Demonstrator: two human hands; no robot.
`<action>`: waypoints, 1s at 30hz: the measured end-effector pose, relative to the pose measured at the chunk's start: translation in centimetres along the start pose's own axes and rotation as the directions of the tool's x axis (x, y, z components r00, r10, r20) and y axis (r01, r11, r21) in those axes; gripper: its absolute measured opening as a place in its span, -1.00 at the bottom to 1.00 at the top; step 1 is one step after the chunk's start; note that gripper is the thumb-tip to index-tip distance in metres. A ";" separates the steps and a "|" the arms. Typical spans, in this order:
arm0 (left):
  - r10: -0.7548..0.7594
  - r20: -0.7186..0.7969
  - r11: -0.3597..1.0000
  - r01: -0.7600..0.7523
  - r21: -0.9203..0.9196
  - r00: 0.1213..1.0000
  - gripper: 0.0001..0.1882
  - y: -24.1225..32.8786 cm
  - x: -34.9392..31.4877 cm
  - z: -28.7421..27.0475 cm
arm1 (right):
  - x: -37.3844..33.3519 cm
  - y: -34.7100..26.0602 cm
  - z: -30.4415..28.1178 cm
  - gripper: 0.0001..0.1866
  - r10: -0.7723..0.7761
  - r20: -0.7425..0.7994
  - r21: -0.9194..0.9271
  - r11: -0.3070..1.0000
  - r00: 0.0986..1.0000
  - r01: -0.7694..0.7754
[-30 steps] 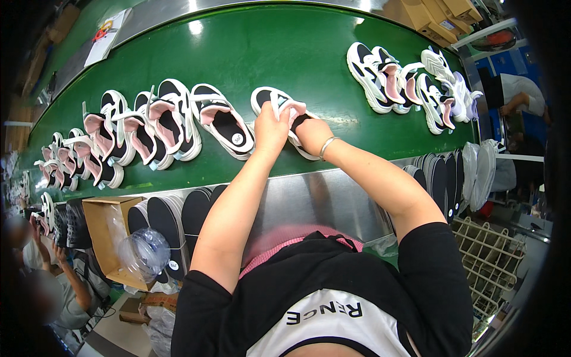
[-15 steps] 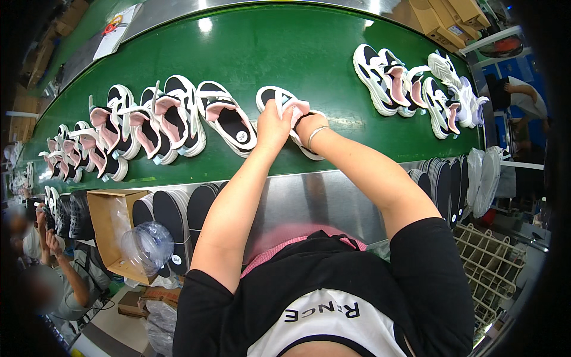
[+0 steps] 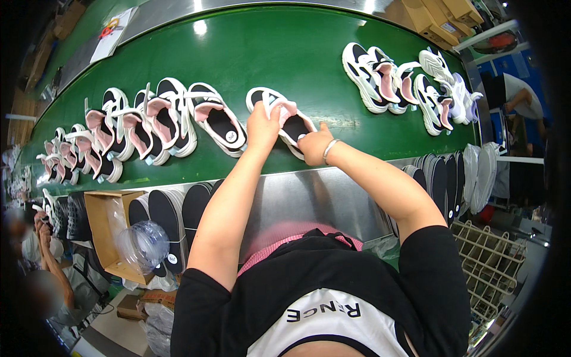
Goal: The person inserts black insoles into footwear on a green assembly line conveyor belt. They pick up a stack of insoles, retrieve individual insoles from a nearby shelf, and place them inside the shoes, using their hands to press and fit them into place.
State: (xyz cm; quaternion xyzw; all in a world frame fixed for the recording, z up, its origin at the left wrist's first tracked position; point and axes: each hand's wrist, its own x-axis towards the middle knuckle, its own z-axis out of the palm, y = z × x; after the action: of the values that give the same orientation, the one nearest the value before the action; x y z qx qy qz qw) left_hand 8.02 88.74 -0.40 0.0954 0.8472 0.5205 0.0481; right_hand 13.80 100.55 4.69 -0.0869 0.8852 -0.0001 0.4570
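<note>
The left hand [image 3: 263, 126] holds the shoe [image 3: 286, 126] near its front on the table [image 3: 297, 53]; the right hand [image 3: 316, 146] is curled narrow at the heel, its grip unclear. The insole [image 3: 299, 127] is already inside, seemingly almost seated, its heel end hidden under that hand. Left of the left hand, the next shoe [image 3: 217, 121] looks filled.

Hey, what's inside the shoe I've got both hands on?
Inside the shoe, a dark insole shows, with a pink tongue at the opening. Your right hand covers part of the heel; the toe end is hidden under the upper.
</note>
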 end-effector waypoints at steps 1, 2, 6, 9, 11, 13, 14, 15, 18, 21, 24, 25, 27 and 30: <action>-0.029 0.021 0.999 0.029 -0.025 0.999 -0.71 -0.2 0.0 -0.1 | 0.4 0.3 -0.1 -0.66 -0.013 0.035 -0.014 1.000 0.999 0.013; -0.057 0.042 0.997 0.059 -0.048 0.997 -0.71 -0.3 0.0 -0.2 | 0.2 0.5 0.1 -0.66 -0.006 0.029 -0.009 1.000 1.000 0.006; -0.281 0.280 0.818 0.381 -0.432 0.918 -0.72 0.4 0.2 -0.6 | 1.5 2.4 1.5 -0.56 0.045 -0.415 0.828 0.432 0.909 0.357; -0.203 0.388 0.816 0.374 -0.440 0.899 -0.70 3.0 0.1 -1.0 | 3.0 2.4 2.2 -0.61 0.264 -0.306 0.908 -0.207 0.915 0.364; -0.152 0.485 0.856 0.360 -0.371 0.861 -0.70 4.2 0.4 -1.5 | 2.8 2.0 2.0 -0.66 0.296 -0.293 0.902 -0.229 0.909 0.366; -0.208 0.474 0.850 0.398 -0.346 0.855 -0.69 3.3 0.8 -1.1 | 3.2 2.2 2.0 -0.77 0.335 -0.304 0.877 -0.266 0.892 0.399; -0.265 0.465 0.837 0.441 -0.324 0.845 -0.69 3.0 1.0 -0.9 | 3.2 2.5 2.0 -0.77 0.334 -0.311 0.876 -0.264 0.890 0.405; -0.208 0.456 0.800 0.419 -0.430 0.865 -0.72 3.2 0.8 -0.9 | 3.1 2.7 2.1 -0.79 0.265 -0.348 0.876 -0.250 0.899 0.413; -0.083 0.009 0.993 0.083 -0.083 0.997 -0.78 0.3 2.8 -0.5 | -0.1 2.1 1.0 -0.86 0.021 -0.453 0.841 -0.321 0.891 0.435; 0.357 -0.219 0.930 -0.325 0.168 0.908 -0.79 2.3 4.7 -2.4 | -2.8 2.2 1.6 -0.85 0.191 -0.577 0.781 -0.153 0.794 0.605; 0.519 -0.330 0.825 -0.360 0.436 0.789 -0.68 7.2 3.1 -3.7 | -4.2 1.4 2.0 -0.83 0.404 -0.563 0.798 0.038 0.721 0.602; 0.327 -0.220 0.931 -0.273 0.243 0.919 -0.63 8.7 1.5 -4.0 | -4.6 0.9 2.2 -0.84 0.405 -0.581 0.779 0.024 0.706 0.627; 0.227 0.014 0.974 -0.227 0.004 0.974 -0.69 9.7 -2.7 -4.0 | -5.1 0.2 2.9 -0.84 0.412 -0.641 0.716 0.016 0.648 0.698; 0.177 0.259 0.941 -0.087 -0.326 0.950 -0.79 8.6 -7.7 -5.0 | -6.5 -1.3 3.3 -0.80 0.283 -0.712 0.687 0.090 0.643 0.721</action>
State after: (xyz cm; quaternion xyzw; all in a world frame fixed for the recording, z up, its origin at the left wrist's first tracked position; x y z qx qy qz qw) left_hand 15.60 86.54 9.39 0.2175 0.7306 0.6300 0.1484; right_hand 20.32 100.53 8.15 0.0891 0.7185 -0.6898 0.0035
